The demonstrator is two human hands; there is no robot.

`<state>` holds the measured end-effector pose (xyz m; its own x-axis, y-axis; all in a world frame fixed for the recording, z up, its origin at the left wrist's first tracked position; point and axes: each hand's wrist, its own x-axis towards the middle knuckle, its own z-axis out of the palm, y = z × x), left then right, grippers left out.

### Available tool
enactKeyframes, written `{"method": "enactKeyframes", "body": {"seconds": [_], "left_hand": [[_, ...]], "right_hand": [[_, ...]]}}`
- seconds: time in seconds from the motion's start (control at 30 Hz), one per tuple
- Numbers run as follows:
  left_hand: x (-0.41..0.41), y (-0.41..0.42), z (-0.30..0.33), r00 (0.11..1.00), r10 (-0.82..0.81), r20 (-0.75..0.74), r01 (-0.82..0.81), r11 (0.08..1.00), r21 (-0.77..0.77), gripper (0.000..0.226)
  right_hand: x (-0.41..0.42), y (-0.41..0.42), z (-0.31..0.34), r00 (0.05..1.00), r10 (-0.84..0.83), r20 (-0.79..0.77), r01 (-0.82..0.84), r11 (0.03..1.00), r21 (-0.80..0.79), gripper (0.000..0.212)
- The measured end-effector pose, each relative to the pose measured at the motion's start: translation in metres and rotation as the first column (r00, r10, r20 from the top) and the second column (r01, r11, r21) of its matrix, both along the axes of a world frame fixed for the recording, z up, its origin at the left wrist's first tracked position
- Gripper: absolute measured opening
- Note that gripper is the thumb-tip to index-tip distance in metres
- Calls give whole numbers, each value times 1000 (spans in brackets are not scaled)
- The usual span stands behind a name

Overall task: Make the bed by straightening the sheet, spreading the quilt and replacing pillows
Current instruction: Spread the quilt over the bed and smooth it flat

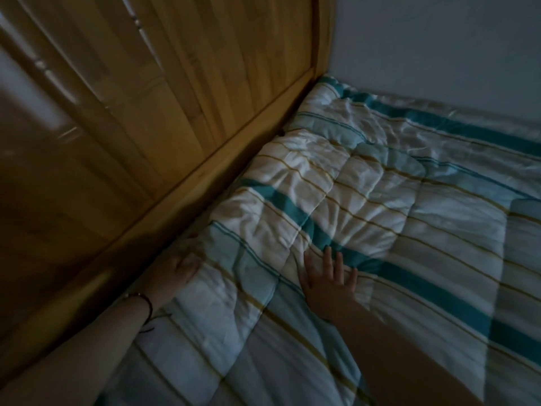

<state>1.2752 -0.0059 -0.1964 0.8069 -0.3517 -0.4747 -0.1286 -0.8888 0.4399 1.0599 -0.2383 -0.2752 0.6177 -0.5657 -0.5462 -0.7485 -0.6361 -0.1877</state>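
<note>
A quilt with white, teal and mustard stripes covers the bed up to the wooden headboard. It is wrinkled near the headboard and smoother to the right. My right hand lies flat on the quilt with fingers spread, pressing on a teal stripe. My left hand is at the quilt's edge beside the headboard; its fingers are tucked down at the edge and blurred, so their grip is unclear. No pillows or sheet are visible.
The headboard runs diagonally along the left of the bed. A pale wall borders the bed's far side. A dark bracelet circles my left wrist. The room is dim.
</note>
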Motion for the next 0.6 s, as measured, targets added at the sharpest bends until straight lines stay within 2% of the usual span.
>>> {"method": "enactKeyframes", "body": {"seconds": [0.03,0.1,0.13,0.17,0.23,0.3,0.33,0.4,0.5,0.6], "left_hand": [[2,2,3,994,9,-113,-2,998,60,64],[1,3,9,970,28,-239,15,985,174,105],[-2,2,8,966,4,-257,48,979,196,109],[-4,0,5,974,-24,-225,65,982,177,103],[-7,-2,0,998,-60,-1,60,993,105,72],[2,1,-1,941,-122,317,79,986,144,27],[9,3,-1,897,-160,412,82,976,201,16],[18,8,-9,849,-235,473,92,948,305,20],[15,11,-46,860,-285,424,121,919,374,33],[8,21,-87,777,-380,502,178,897,404,17]], "right_hand": [[2,0,1,1000,-7,-9,8,1000,9,56],[4,3,2,1000,-10,-20,10,1000,7,56],[4,5,1,1000,-17,-20,17,1000,5,56],[3,8,1,1000,-28,-10,28,1000,3,55],[1,12,-1,998,-55,36,56,998,-15,54],[2,15,-2,994,-49,97,51,999,-17,55],[2,17,-3,991,-19,131,22,1000,-20,55],[1,22,-4,976,111,189,-97,992,-81,55],[-1,26,-16,937,286,199,-249,950,-189,52],[8,23,-26,932,313,185,-264,932,-247,51]]}}
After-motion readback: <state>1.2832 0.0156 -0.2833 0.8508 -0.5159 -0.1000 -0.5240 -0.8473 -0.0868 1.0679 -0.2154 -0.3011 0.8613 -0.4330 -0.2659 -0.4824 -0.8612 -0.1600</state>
